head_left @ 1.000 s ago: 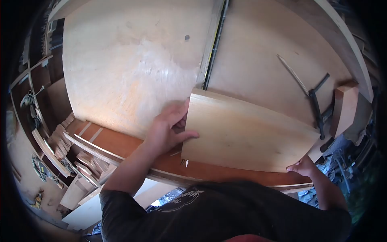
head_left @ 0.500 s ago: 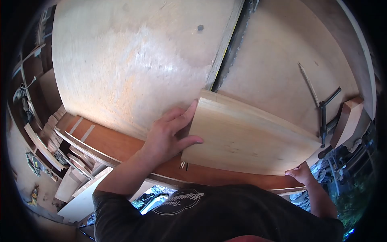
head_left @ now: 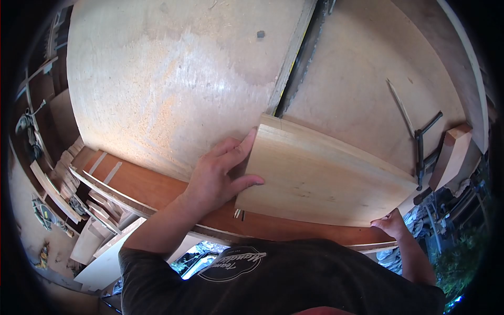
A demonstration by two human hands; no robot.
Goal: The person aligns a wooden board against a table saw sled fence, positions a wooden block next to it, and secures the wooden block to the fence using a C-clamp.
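Near side: reddish-brown strip (head_left: 149,181) along the counter (head_left: 362,84) edge, 2 pale bands (head_left: 112,172) across its left part. Wooden board (head_left: 331,176) lies over strip and counter, right of centre. Long axis runs left to right, right end angled nearer; broad face up.

Right hand (head_left: 391,224): gripping the board's near right corner; underside of grip hidden. Left hand (head_left: 212,170): open, thumb spread over the face, fingers along the left end.

Beyond: black tool (head_left: 419,157) close by the far right corner, contact unclear; wood block (head_left: 452,157) to its right. Thin pointed stick (head_left: 401,107) farther, tip away. Dark slot (head_left: 298,65) runs far from the board's far left corner. Sawdust (head_left: 147,100) left; small dark piece (head_left: 261,34) farthest.
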